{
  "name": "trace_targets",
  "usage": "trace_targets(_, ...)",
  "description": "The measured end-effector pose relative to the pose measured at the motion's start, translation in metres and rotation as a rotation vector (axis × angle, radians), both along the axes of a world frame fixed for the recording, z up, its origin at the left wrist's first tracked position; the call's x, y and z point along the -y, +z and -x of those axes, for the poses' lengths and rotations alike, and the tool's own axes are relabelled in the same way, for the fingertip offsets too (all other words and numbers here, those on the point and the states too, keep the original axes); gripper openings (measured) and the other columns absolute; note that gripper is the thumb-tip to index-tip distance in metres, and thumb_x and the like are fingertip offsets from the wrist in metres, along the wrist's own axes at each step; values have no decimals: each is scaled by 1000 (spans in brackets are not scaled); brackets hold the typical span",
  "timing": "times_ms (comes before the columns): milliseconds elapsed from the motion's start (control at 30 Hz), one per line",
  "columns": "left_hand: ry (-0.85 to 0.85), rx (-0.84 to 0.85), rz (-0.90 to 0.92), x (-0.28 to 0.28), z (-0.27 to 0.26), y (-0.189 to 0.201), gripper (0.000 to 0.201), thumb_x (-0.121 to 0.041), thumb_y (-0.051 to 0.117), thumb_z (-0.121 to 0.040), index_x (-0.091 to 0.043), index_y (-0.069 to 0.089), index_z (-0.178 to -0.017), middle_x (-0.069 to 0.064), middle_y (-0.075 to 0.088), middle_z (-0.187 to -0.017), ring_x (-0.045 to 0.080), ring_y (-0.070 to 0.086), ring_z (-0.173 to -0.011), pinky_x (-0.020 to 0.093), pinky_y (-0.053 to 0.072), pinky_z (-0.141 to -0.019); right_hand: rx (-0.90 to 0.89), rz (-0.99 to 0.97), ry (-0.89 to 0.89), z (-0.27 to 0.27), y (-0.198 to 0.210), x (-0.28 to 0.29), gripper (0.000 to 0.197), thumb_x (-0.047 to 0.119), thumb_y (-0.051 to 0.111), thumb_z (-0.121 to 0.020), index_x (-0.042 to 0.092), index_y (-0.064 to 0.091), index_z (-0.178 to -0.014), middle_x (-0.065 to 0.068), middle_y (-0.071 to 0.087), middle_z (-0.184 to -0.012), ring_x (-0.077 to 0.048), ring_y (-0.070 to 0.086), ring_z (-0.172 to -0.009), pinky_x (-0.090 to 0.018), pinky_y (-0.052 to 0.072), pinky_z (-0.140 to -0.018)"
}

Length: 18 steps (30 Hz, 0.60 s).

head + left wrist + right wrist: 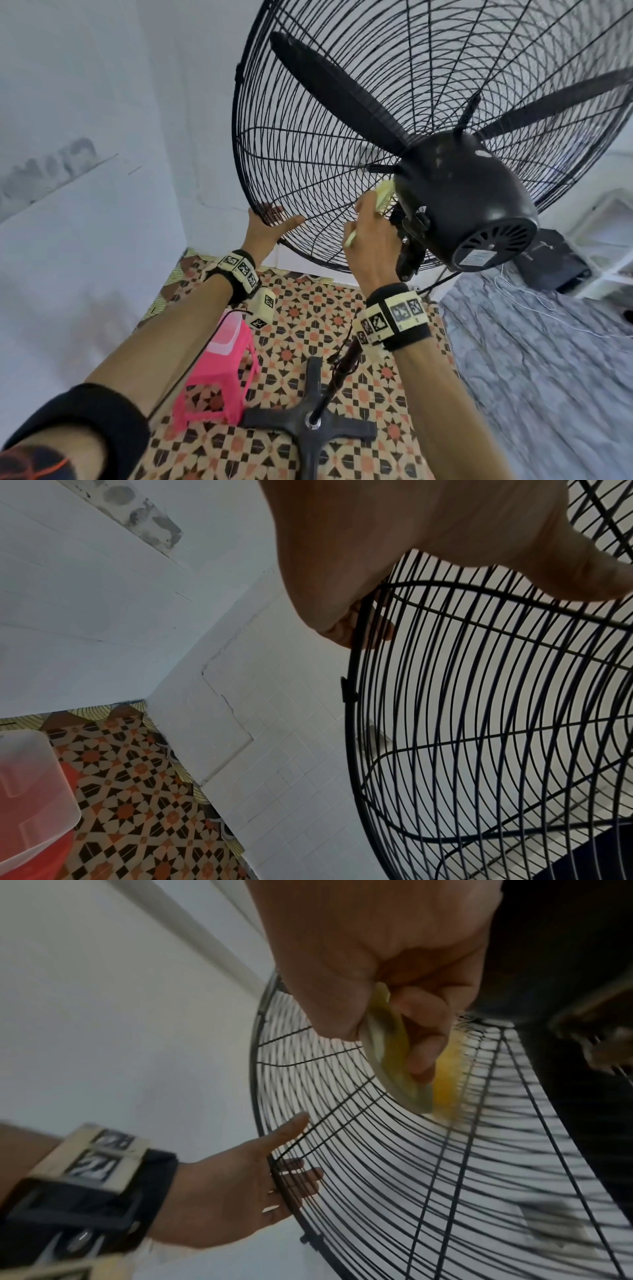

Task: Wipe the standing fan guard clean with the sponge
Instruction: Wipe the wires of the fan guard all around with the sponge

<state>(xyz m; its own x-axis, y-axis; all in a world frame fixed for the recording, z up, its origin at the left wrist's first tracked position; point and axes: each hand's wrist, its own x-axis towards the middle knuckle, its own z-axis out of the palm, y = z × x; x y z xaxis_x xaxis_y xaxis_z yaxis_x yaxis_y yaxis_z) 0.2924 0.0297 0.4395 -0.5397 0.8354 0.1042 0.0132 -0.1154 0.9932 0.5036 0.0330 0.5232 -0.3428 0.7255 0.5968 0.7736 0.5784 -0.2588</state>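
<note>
Right hand (371, 240) has its fingers curled round the flat yellow sponge (445, 1080), pressed on the rear wires of the round black wire fan guard (308, 144) right beside the black motor housing (466, 198). Left hand (265, 228) grips the guard's lower rim, fingers hooked over. Unwiped wires fan outward towards that rim.
</note>
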Motion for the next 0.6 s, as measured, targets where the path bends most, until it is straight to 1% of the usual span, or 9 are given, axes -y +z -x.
trace_targets(33,-1,-4,-2,0,0,0,143,-72,92,-44,-14,28,-157,8,49,-152,23,48,-140,37,38,-116,9,14,-19,1,0,1,25,6,55,-99,4,43,-121,-6,55,-72,-24,46,-57,-21,24,-43)
trace_targets(100,5,-10,2,1,1,0,147,-77,92,-41,-15,27,-157,7,49,-152,22,48,-140,40,37,-119,81,90,-100,-1,-5,0,38,2,58,-96,5,40,-129,-7,57,-84,-22,45,-68,-24,28,-49)
trace_targets(167,10,1,6,0,3,-3,147,-78,92,-38,-15,30,-156,7,52,-150,22,51,-138,45,38,-120,113,162,-155,-6,-5,-1,44,1,62,-93,9,37,-129,-4,53,-93,-20,47,-76,-25,32,-52)
trace_targets(300,3,1,7,-2,4,-5,146,-76,93,-41,-16,27,-157,5,50,-151,21,50,-138,46,38,-120,48,164,-88,-3,-1,3,34,5,60,-97,10,40,-124,-6,57,-85,-24,54,-71,-30,37,-55)
trace_targets(400,-4,-16,8,-4,4,-6,135,-66,94,-53,-15,26,-158,2,48,-152,17,48,-137,37,37,-118,72,180,-87,2,-6,2,38,3,62,-95,10,41,-126,-11,65,-86,-23,55,-68,-22,33,-48)
trace_targets(433,-2,-14,12,-5,5,-6,128,-58,93,-59,-14,25,-158,1,47,-151,15,47,-134,33,37,-114,94,211,-98,1,-8,-1,42,0,63,-93,9,40,-128,-12,67,-90,-24,54,-69,-22,35,-49)
trace_targets(500,8,-4,17,-6,5,-8,115,-45,90,-66,-13,26,-156,-1,50,-142,13,49,-128,31,38,-111,107,248,-106,-3,-7,-1,45,-4,65,-90,8,41,-126,-14,69,-94,-25,53,-72,-31,43,-56)
trace_targets(533,11,3,15,-7,5,-8,113,-45,90,-66,-13,28,-155,-2,53,-138,13,51,-126,32,40,-111,100,236,-105,-5,-4,-1,43,-3,66,-89,8,43,-124,-13,68,-94,-25,52,-73,-34,44,-58)
trace_targets(600,19,8,16,-9,5,-9,113,-45,90,-65,-14,29,-154,-4,54,-133,14,53,-124,32,41,-110,104,177,-96,-4,2,3,37,1,66,-91,10,45,-120,-9,64,-88,-24,49,-72,-32,39,-58)
